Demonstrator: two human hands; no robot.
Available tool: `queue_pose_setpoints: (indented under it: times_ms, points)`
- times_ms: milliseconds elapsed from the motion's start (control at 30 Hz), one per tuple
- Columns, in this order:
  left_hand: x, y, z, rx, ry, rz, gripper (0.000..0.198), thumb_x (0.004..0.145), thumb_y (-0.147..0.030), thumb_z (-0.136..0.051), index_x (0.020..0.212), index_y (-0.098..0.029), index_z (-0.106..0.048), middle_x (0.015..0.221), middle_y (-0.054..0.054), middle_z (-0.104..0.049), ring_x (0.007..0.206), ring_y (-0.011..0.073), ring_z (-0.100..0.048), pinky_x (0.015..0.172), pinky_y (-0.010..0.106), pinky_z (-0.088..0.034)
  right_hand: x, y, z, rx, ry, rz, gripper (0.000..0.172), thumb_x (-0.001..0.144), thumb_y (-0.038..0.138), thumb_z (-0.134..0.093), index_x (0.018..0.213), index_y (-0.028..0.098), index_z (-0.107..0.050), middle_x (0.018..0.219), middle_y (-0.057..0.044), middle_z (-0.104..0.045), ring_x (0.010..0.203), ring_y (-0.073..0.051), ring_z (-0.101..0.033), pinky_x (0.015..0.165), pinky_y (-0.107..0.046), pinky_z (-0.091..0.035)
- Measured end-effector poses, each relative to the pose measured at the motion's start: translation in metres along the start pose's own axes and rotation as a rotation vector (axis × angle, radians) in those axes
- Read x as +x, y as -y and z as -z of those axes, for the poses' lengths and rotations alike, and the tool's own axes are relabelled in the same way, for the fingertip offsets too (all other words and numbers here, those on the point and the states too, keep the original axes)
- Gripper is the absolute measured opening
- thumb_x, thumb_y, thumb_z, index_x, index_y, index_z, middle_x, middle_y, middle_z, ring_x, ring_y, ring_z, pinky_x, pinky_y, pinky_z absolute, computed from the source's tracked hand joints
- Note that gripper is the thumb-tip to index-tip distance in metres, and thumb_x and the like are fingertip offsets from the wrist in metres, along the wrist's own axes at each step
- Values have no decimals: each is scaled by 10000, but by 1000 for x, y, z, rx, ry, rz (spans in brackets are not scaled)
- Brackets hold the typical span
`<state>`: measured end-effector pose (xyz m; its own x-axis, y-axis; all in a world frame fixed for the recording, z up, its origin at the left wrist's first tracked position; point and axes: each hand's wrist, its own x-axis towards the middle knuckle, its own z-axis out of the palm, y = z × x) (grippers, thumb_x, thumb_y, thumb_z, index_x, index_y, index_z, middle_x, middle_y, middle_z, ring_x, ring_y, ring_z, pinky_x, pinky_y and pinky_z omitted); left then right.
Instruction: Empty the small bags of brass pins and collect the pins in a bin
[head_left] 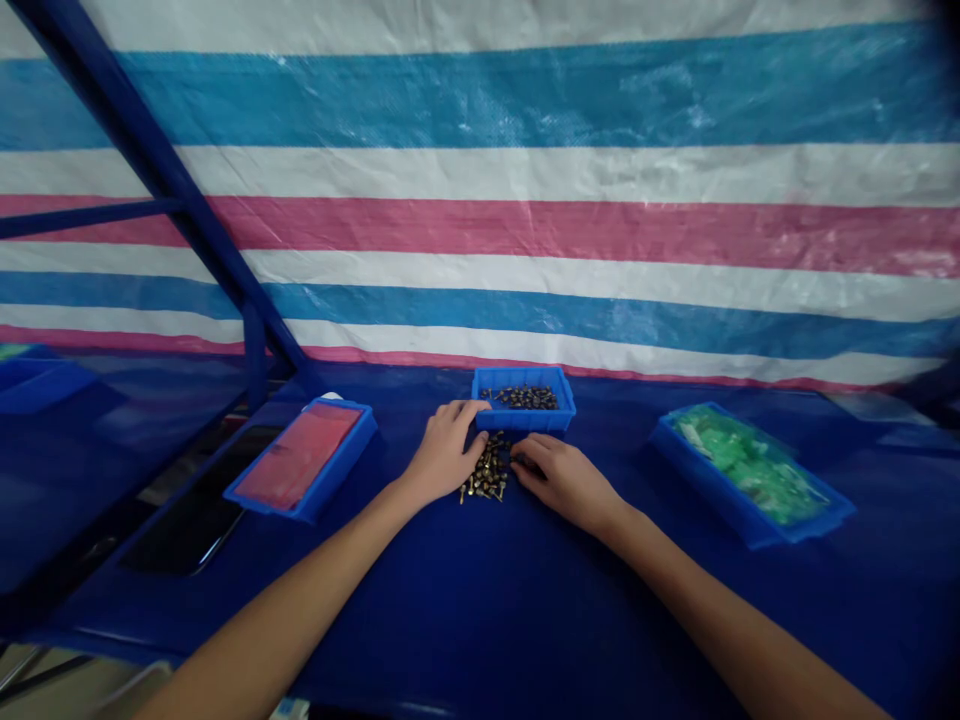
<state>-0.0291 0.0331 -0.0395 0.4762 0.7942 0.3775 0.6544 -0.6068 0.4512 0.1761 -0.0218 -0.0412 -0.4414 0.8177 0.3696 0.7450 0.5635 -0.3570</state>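
Note:
A small heap of brass-coloured screws (486, 476) lies on the blue table between my two hands. Just behind it stands a blue bin (525, 422) with many dark screws (531, 398) inside. My left hand (445, 450) is at the left of the heap, fingers reaching to the bin's front left corner and thumb apart beside the screws. On the heap's right side, my right hand (564, 478) has its fingers curled together. Small dark pieces show at those fingertips, too unclear to name.
A blue bin of red plastic bags (304, 455) sits to the left, beside a dark phone-like slab (196, 525). Another bin, holding green bags (750, 465), is on the right. Behind the table (480, 610) hangs a striped tarp (540, 230); a blue metal frame (161, 170) slants at left.

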Motion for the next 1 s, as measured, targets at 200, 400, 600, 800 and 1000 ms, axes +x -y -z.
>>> queue_pose_setpoints:
  times_ms: [200, 400, 600, 800, 1000]
  points:
    - [0, 0, 0, 6, 9, 5, 345, 897, -168, -492, 1223, -279, -477, 1201, 52, -563, 1114, 260, -502, 952, 446, -405, -6, -2, 6, 191, -292, -83, 132, 864, 178, -555, 990, 210, -577, 812, 8, -638, 692, -113, -608, 682, -232, -493]
    - [0, 2, -1, 12, 13, 3, 338, 912, -212, -486, 1245, -268, -459, 1191, 66, -558, 1117, 271, -495, 955, 465, -401, -2, -26, 20, -24, -536, -233, 190, 933, 318, -516, 1018, 205, -643, 804, -24, -640, 701, -149, -588, 687, -285, -472]
    - [0, 2, -2, 22, 12, 3, 348, 916, -229, -486, 1260, -270, -450, 1200, 69, -552, 1116, 274, -494, 947, 466, -402, -4, -34, 17, -70, -484, -323, 263, 943, 379, -498, 1047, 201, -661, 666, -1, -588, 605, -148, -546, 614, -283, -442]
    - [0, 1, -2, 29, 12, 4, 345, 908, -200, -493, 1244, -272, -459, 1192, 54, -557, 1103, 263, -494, 941, 447, -405, -6, -12, 5, -74, -223, -59, 264, 975, 304, -442, 1138, 226, -635, 922, -51, -652, 825, -170, -617, 762, -299, -499]
    - [0, 2, -3, 33, 2, -2, 352, 898, -177, -494, 1238, -266, -462, 1201, 57, -556, 1098, 260, -498, 952, 443, -402, 1, 3, -7, -53, -43, -67, 252, 977, 286, -435, 1137, 218, -618, 982, -67, -602, 901, -189, -598, 820, -335, -507]
